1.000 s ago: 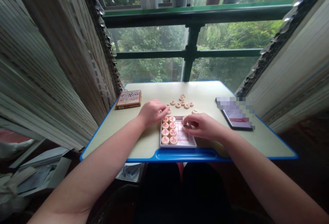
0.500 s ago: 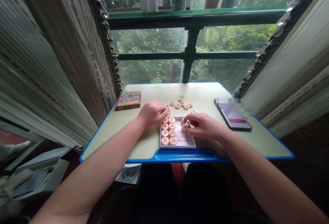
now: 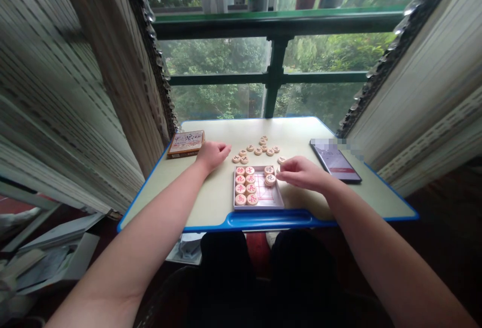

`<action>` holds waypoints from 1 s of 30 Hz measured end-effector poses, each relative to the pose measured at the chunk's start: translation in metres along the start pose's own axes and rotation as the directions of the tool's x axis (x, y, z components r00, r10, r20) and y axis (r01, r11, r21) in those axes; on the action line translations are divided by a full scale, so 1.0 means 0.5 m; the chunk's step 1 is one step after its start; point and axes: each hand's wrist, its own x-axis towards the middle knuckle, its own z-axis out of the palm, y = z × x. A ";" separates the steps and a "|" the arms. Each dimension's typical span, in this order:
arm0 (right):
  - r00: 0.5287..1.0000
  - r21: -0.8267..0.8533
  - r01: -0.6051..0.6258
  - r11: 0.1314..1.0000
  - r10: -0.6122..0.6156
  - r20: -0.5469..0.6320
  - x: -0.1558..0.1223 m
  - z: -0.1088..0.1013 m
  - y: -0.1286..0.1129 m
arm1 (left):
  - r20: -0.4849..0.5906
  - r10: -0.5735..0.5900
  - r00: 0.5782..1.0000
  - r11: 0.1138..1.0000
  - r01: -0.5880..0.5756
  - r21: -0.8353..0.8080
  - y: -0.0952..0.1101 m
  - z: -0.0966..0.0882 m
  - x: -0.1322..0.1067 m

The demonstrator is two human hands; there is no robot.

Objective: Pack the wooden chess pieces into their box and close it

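A shallow white box [image 3: 234,187] holds xiangqi pieces in its left two columns, marked in red. On the box's right side a darker-marked xiangqi piece [image 3: 270,180] sits in front of another piece [image 3: 268,170]. My right hand [image 3: 301,172] is beside the box's right edge, its fingers pinched on what looks like a pale piece, mostly covered. My left hand [image 3: 214,156] is over the table left of the box, fingers curled in; anything inside them is hidden. Several loose pieces [image 3: 258,151] lie behind the box, with one more [image 3: 281,159] near my right fingertips.
A patterned flat box [image 3: 186,143] lies at the table's back left. A phone [image 3: 335,161] rests on the right side. The table [image 3: 203,202] has a blue rim and a front groove [image 3: 269,219]. Curtains hang on both sides, with a window behind.
My right hand has let go of a piece inside the box and shifted right to its edge. My left hand has drawn back left from the loose pieces, uncovering several of them.
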 end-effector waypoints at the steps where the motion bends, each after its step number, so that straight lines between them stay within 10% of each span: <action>1: 0.988 0.018 -0.103 0.995 0.100 0.122 -0.003 -0.003 -0.004 | -0.003 -0.032 0.999 0.999 0.032 -0.014 -0.003 0.001 0.001; 5: 0.861 -0.011 -0.292 0.956 0.268 0.433 -0.013 -0.012 -0.010 | 0.000 -0.052 0.999 0.998 0.052 -0.044 -0.005 0.004 0.002; 11: 0.861 0.032 -0.268 0.963 0.224 0.456 -0.010 -0.012 -0.006 | 0.063 -0.002 0.998 1.000 0.004 -0.019 0.002 0.008 0.002; 25: 0.961 -0.082 -0.169 0.982 0.182 0.207 0.011 0.006 0.001 | 0.177 0.048 0.983 0.997 -0.058 0.049 0.034 0.012 -0.007; 30: 0.987 -0.239 0.029 0.971 -0.066 -0.146 0.025 0.003 0.021 | 0.160 0.050 0.986 0.999 -0.052 0.009 0.028 0.016 -0.005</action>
